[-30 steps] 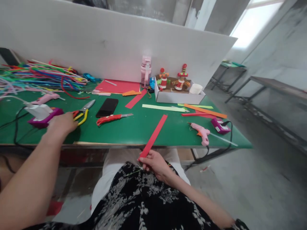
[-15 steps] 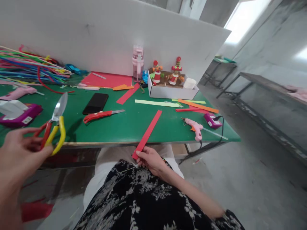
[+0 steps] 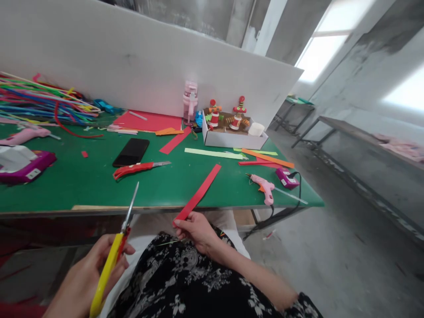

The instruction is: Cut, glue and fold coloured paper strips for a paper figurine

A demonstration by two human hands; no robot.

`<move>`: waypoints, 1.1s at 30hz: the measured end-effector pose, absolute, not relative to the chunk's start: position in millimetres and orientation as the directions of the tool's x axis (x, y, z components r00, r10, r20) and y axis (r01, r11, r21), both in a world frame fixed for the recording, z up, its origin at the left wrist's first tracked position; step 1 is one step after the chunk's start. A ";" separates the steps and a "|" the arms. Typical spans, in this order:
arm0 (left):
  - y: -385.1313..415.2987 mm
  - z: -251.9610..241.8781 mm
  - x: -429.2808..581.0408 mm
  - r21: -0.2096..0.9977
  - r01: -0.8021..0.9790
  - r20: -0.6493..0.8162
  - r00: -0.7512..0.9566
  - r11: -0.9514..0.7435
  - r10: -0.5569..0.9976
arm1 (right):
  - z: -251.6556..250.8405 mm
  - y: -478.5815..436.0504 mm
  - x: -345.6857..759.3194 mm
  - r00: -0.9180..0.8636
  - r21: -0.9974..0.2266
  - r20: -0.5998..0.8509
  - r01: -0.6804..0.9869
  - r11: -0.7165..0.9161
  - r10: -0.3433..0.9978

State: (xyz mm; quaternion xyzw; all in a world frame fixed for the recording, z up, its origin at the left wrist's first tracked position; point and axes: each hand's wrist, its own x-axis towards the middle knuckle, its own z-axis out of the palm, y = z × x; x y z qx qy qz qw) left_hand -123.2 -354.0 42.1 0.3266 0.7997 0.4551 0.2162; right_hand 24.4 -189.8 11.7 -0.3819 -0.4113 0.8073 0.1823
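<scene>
The left hand (image 3: 84,276) is held low, on the near side of the knife (image 3: 137,168) and a little to its left, back of the hand toward the camera and fingers curled around the handles of the scissors (image 3: 130,216). The blades point up and away, their tip near the knife's handle (they are seen edge-on, so I cannot tell whether they are parted). The right hand (image 3: 198,233), on the near side of the knife and to its right, pinches the near end of the red strip (image 3: 201,191) between thumb and fingers. The strip slants away over the table (image 3: 159,187), its far end to the right of the knife. The two hands are apart, each closed on its own thing.

One second ago the left hand was at the scissors on the table, left of the knife; half a second ago it had them raised there, with both handles in plain sight. Now it has come closer to the right hand, which keeps much the same grip. The strip, straight before, bends slightly. A red scrap (image 3: 85,154) (left of the knife) now shows where the scissors were.
</scene>
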 end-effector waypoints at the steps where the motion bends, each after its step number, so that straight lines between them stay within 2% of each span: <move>1: -352.5 42.8 -122.4 0.891 0.292 -0.067 -0.671 0.347 0.738 | 10.7 -189.0 24.8 -0.639 -0.803 -0.466 0.015 -0.596 0.612; 6: -347.0 33.0 -125.0 0.964 0.034 -0.198 -0.568 0.262 0.799 | 7.9 -187.7 27.3 -0.641 -0.788 -0.476 0.008 -0.615 0.602; 12: -325.4 24.7 -113.0 0.929 0.023 -0.305 -0.520 0.371 0.798 | 9.7 -194.3 21.8 -0.663 -0.797 -0.459 0.014 -0.604 0.591; 16: -299.6 26.7 -97.9 0.948 -0.097 -0.302 -0.582 0.304 0.755 | 10.5 -201.4 18.9 -0.668 -0.843 -0.436 0.068 -0.533 0.603; 18: -291.3 27.3 -95.9 0.950 -0.173 -0.312 -0.586 0.260 0.748 | 15.6 -199.6 24.1 -0.715 -0.877 -0.423 0.169 -0.449 0.556; 19: -288.8 27.5 -96.6 0.949 -0.195 -0.314 -0.587 0.246 0.746 | 20.5 -195.1 28.2 -0.742 -0.903 -0.409 0.243 -0.355 0.531; 21: -286.4 28.0 -100.2 0.952 -0.197 -0.306 -0.592 0.235 0.745 | 35.3 -174.6 36.7 -0.772 -0.924 -0.339 0.379 -0.038 0.538; 23: -285.2 29.1 -104.7 0.956 -0.184 -0.292 -0.599 0.227 0.745 | 54.4 -135.9 40.7 -0.708 -0.825 -0.104 0.454 0.338 0.699; 24: -284.4 30.1 -106.5 0.956 -0.186 -0.292 -0.600 0.225 0.745 | 63.9 -110.2 39.6 -0.645 -0.716 0.035 0.517 0.470 0.763; 26: -282.2 32.7 -108.6 0.954 -0.204 -0.299 -0.588 0.220 0.752 | 79.7 -51.3 30.6 -0.542 -0.455 0.149 0.705 0.544 0.827; 27: -280.8 34.4 -108.8 0.953 -0.212 -0.301 -0.584 0.217 0.754 | 85.0 -21.4 23.4 -0.528 -0.348 0.115 0.772 0.531 0.842; 28: -279.3 36.2 -108.5 0.952 -0.216 -0.302 -0.582 0.215 0.755 | 88.4 6.4 15.4 -0.525 -0.322 0.089 0.789 0.524 0.846; 33: -275.2 43.5 -105.1 0.945 -0.216 -0.327 -0.558 0.247 0.763 | 83.3 85.8 -12.7 -0.513 -0.296 -0.098 0.833 0.467 0.853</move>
